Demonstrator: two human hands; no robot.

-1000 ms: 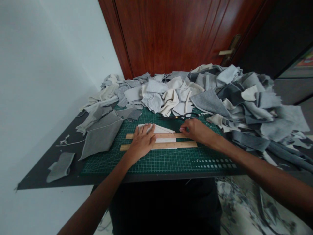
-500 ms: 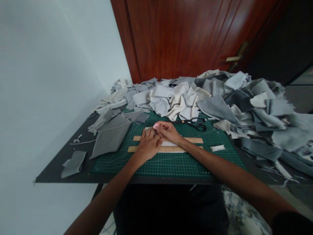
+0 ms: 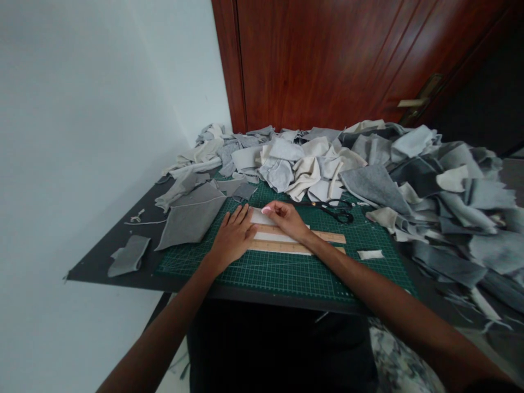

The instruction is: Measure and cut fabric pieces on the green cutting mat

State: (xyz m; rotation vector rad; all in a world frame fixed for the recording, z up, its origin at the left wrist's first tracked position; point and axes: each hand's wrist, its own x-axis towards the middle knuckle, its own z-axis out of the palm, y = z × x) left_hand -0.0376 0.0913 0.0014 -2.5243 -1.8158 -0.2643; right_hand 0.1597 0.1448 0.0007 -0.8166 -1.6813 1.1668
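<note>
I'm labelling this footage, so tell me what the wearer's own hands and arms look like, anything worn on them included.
The left hand and right hand are bare, with no gloves, and no watch or bracelet shows at either wrist. Both forearms are uncovered where visible. Any rings would be too small to make out.

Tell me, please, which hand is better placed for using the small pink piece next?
Probably the right hand: it holds the pink piece at the white fabric, while the left hand rests on the rulers.
</note>
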